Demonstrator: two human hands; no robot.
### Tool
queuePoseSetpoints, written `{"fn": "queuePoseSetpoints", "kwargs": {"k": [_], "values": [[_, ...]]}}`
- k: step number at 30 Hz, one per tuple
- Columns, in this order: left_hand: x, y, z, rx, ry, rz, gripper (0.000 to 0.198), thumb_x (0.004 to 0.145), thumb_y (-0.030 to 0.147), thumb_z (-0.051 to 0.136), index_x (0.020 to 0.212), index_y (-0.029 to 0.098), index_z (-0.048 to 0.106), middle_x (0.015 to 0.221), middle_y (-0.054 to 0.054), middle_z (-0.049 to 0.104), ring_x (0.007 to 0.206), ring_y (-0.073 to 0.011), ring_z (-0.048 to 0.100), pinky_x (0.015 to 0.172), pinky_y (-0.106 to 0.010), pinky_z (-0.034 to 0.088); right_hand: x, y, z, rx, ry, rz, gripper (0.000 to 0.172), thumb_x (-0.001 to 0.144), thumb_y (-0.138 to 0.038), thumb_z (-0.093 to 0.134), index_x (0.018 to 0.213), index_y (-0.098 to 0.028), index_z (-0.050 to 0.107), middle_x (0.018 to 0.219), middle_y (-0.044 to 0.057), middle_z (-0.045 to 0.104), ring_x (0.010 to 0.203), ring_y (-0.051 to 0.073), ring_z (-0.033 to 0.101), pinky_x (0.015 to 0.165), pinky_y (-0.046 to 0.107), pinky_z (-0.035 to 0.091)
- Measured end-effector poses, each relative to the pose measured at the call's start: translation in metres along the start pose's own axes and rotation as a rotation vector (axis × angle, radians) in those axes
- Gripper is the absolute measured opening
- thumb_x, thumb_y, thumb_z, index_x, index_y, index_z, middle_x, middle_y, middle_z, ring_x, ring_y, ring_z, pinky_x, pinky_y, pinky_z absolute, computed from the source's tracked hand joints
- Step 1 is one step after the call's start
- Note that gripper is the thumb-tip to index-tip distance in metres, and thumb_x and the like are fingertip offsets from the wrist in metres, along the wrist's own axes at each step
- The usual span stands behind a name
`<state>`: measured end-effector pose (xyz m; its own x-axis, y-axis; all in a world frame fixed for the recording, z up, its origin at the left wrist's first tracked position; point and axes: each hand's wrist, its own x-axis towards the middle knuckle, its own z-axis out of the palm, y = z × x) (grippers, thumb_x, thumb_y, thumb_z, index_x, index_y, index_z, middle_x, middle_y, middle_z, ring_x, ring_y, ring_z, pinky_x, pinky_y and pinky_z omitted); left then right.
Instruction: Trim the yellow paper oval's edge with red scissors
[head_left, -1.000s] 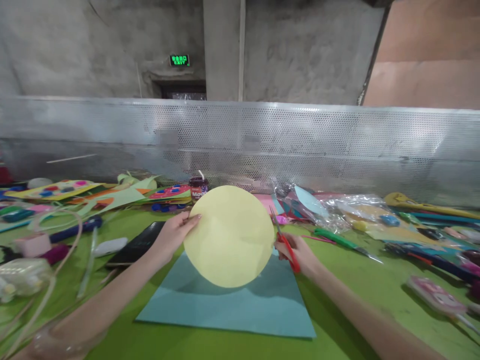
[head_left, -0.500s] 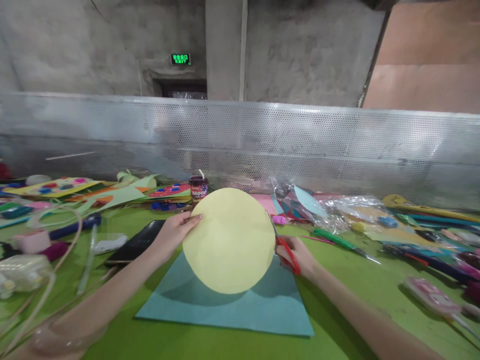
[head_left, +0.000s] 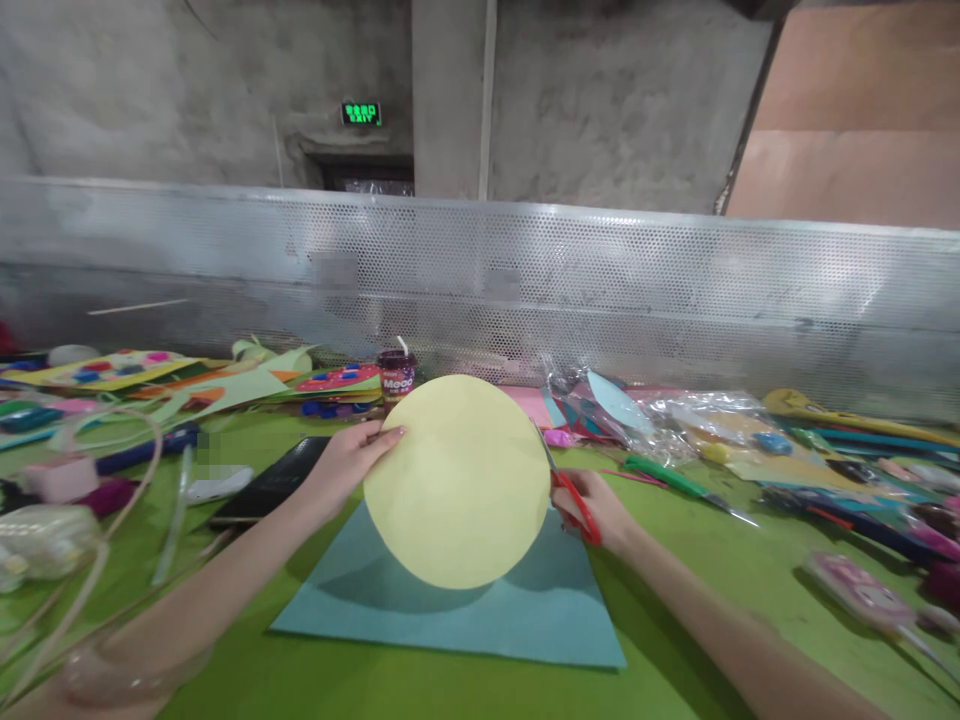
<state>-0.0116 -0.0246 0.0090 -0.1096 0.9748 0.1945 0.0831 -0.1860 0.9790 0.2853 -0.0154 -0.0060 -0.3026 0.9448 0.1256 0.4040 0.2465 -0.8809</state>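
Observation:
My left hand [head_left: 346,462] pinches the upper left edge of a pale yellow paper circle [head_left: 457,480] and holds it up above a light blue sheet [head_left: 480,605] lying on the green table [head_left: 697,590]. My right hand [head_left: 596,508] grips red-handled scissors [head_left: 568,490]. Their blades point up along the circle's right edge.
A black phone [head_left: 274,480] lies left of my left hand. A dark jar [head_left: 397,375] stands behind the circle. Coloured paper cut-outs [head_left: 225,385] cover the left. Plastic bags [head_left: 660,415], a green tool [head_left: 675,480] and pens [head_left: 847,505] crowd the right. A perforated metal screen [head_left: 600,280] borders the back.
The yellow circle has shifted slightly lower and left in my hands, and the scissors have closed in against its right edge. Both hands keep their grips.

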Motion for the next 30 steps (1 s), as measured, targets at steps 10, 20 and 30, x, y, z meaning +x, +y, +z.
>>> {"fn": "queuePoseSetpoints", "kwargs": {"k": [10, 20, 30], "values": [[0.0000, 0.0037, 0.0013, -0.017, 0.006, -0.031, 0.034, 0.064, 0.040, 0.061, 0.089, 0.017, 0.062, 0.078, -0.005, 0.069, 0.064, -0.0200, 0.063, 0.056, -0.028, 0.049, 0.0011, 0.0012, 0.0019, -0.007, 0.043, 0.034, 0.008, 0.063, -0.022, 0.042, 0.057, -0.016, 0.043, 0.046, -0.005, 0.039, 0.039, 0.007, 0.041, 0.039, 0.018, 0.032], [-0.0016, 0.0054, 0.0016, 0.015, 0.028, -0.028, 0.033, 0.064, 0.041, 0.060, 0.087, 0.017, 0.062, 0.075, -0.005, 0.069, 0.063, -0.0205, 0.063, 0.055, -0.028, 0.048, 0.0007, -0.0040, 0.0027, -0.066, 0.069, 0.036, 0.012, 0.061, -0.025, 0.044, 0.053, -0.017, 0.040, 0.045, -0.005, 0.039, 0.038, 0.008, 0.043, 0.038, 0.019, 0.033], [-0.0017, 0.0051, 0.0016, -0.003, 0.035, -0.024, 0.030, 0.064, 0.039, 0.061, 0.085, 0.017, 0.063, 0.073, -0.003, 0.068, 0.063, -0.0191, 0.063, 0.056, -0.028, 0.049, 0.0016, -0.0013, 0.0022, -0.053, 0.085, 0.025, 0.014, 0.065, -0.027, 0.042, 0.055, -0.017, 0.043, 0.043, -0.005, 0.040, 0.038, 0.008, 0.042, 0.039, 0.020, 0.035]]}}
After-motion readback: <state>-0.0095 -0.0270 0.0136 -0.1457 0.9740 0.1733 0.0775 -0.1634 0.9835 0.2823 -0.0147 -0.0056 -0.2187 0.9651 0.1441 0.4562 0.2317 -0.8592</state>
